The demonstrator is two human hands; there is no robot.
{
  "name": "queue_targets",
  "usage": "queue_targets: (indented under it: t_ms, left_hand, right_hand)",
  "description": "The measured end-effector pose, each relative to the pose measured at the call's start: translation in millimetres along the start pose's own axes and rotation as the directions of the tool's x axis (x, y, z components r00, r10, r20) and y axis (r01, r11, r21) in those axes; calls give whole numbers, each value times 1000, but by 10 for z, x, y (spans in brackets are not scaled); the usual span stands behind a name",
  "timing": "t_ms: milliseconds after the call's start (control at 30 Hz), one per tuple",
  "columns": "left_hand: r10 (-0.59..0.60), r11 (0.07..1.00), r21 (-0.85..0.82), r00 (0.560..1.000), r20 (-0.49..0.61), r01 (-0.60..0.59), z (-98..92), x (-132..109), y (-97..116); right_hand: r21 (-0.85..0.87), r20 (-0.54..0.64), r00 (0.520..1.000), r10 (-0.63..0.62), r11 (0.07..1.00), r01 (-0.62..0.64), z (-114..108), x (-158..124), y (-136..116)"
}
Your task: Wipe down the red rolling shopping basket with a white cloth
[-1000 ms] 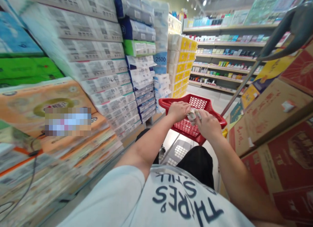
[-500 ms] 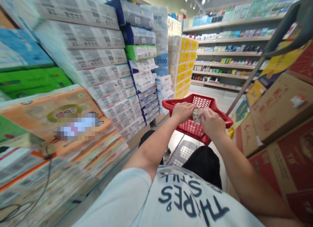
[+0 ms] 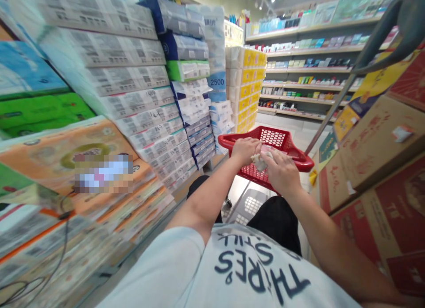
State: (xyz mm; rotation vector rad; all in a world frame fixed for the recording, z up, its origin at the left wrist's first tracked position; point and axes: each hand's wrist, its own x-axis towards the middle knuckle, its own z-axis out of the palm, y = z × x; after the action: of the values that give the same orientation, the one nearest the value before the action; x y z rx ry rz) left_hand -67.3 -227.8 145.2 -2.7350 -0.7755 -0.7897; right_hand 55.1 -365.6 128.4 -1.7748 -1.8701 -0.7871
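My left hand (image 3: pixel 246 150) is closed over the near bar of a red shopping cart basket (image 3: pixel 275 133), its fingers curled and pointing right. A small pale cloth (image 3: pixel 260 162) with reddish specks is bunched under my right hand (image 3: pixel 283 168), which presses it against the bar. The tips of my left fingers lie close beside the cloth. Between the hands shows a pinkish, shiny strip of the bar (image 3: pixel 267 148). My right fingertips partly cover the cloth, and the undersides of both hands are hidden.
Stacked tissue packs (image 3: pixel 139 73) line the left side. Cardboard boxes (image 3: pixel 381 144) rise close on the right, before them a slanted metal pole with a grey handle (image 3: pixel 368 55). Stocked shelves (image 3: pixel 305 73) stand at the back. A dark cable (image 3: pixel 63 237) hangs at lower left.
My right hand has shifted left and lies flatter over the cloth. The cloth has moved slightly down and left, and more of the pinkish strip shows. My left hand has barely moved.
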Motion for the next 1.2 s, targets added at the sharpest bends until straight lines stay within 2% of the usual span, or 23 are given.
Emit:
queue_targets:
  t_ms: [100, 200, 300, 400, 467, 533, 600, 633, 700, 800, 867, 933, 967, 1033, 1100, 1200]
  left_hand:
    - [41, 999, 11, 999, 10, -41, -8, 1, -2]
    - [25, 999, 23, 1000, -9, -25, -9, 4, 16]
    - [6, 1000, 19, 1000, -21, -6, 3, 7, 25]
    - [14, 1000, 15, 1000, -16, -13, 7, 9, 15]
    - [14, 1000, 20, 1000, -10, -14, 0, 9, 15]
    - [9, 1000, 25, 1000, -7, -9, -11, 10, 22]
    - [10, 1000, 23, 1000, -7, -10, -23, 10, 27]
    - [11, 1000, 18, 1000, -9, -11, -29, 9, 24]
    - [18, 1000, 2, 1000, -8, -18, -37, 5, 6]
    - [32, 999, -19, 999, 3, -32, -50, -1, -35]
    - [56, 998, -18, 998, 16, -55, -59, -4, -47]
    - [59, 998, -5, 998, 16, -58, -64, -3, -40]
    - [53, 999, -1, 999, 9, -53, -63, -2, -33]
    - [39, 999, -1, 999, -13, -39, -54, -1, -22]
    - [34, 999, -7, 999, -28, -34, -42, -1, -25]
    - [37, 999, -6, 999, -27, -37, -37, -4, -48]
  right_hand:
    - [74, 95, 993, 77, 994, -84, -68, 72, 95]
    - [33, 31, 983, 180, 983, -181, -60, 100, 146]
    - [-13, -25, 991, 129, 992, -129, -27, 36, 103]
    - [12, 38, 994, 104, 994, -105, -86, 38, 56]
    - [4, 129, 974, 184, 982, -186, -153, 111, 43]
    - [-58, 195, 932, 307, 952, -301, -181, 179, 26]
    - [-113, 162, 921, 355, 934, -340, -148, 176, -13]
    - [-118, 111, 940, 323, 943, -311, -115, 144, -38]
    - [-85, 16, 985, 172, 982, -170, -46, 49, -77]
    - [-31, -9, 998, 62, 998, -62, -23, -11, -77]
    - [-17, 61, 992, 112, 994, -111, -61, 54, -53]
    - [-43, 126, 966, 226, 974, -222, -89, 140, -41]
    - [-63, 133, 955, 265, 964, -259, -84, 163, -45]
    - [-88, 91, 964, 249, 966, -242, -35, 137, -64]
    - [-85, 17, 994, 106, 991, -104, 42, 34, -73]
    - [-71, -48, 997, -67, 995, 64, 106, -94, -20]
